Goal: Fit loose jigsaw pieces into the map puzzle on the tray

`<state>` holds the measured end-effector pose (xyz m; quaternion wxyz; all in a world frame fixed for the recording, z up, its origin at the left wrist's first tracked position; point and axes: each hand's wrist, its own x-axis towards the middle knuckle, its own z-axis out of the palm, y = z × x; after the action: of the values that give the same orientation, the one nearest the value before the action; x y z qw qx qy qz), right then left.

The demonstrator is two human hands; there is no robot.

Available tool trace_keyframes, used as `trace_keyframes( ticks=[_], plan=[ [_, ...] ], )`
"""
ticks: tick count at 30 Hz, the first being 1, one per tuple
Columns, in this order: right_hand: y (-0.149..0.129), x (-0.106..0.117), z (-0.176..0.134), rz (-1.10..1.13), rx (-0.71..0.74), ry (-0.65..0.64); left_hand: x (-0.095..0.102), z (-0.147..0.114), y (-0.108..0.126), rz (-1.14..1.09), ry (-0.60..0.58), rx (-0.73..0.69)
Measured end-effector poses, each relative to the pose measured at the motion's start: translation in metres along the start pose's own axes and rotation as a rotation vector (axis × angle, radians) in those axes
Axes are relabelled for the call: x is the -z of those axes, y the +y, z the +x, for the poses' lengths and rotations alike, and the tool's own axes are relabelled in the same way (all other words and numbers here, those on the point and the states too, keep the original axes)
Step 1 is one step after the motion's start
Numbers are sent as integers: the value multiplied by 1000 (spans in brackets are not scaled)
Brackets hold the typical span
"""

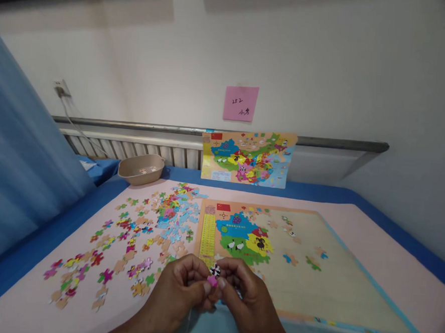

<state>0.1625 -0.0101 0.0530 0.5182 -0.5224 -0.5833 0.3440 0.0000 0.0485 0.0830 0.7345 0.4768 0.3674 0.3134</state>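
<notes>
- The left hand and right hand meet, fingers pinching a pink puzzle piece.
- Ahead lies a partly filled puzzle board.
- Left of it, loose pieces scatter; a tan basin sits beyond them.
- Behind, a printed map stands upright below a pink note.
</notes>
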Motion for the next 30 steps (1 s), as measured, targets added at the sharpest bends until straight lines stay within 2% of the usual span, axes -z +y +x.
trace_keyframes(
  ticks=[18, 30],
  plan=[
    [-4, -1, 0, 32, -15, -12, -1, 1, -3, -52, -17, -5],
    [-2, -2, 4, 81, 37, -28, 4, 1, -9, -19, -6, -17]
  ],
)
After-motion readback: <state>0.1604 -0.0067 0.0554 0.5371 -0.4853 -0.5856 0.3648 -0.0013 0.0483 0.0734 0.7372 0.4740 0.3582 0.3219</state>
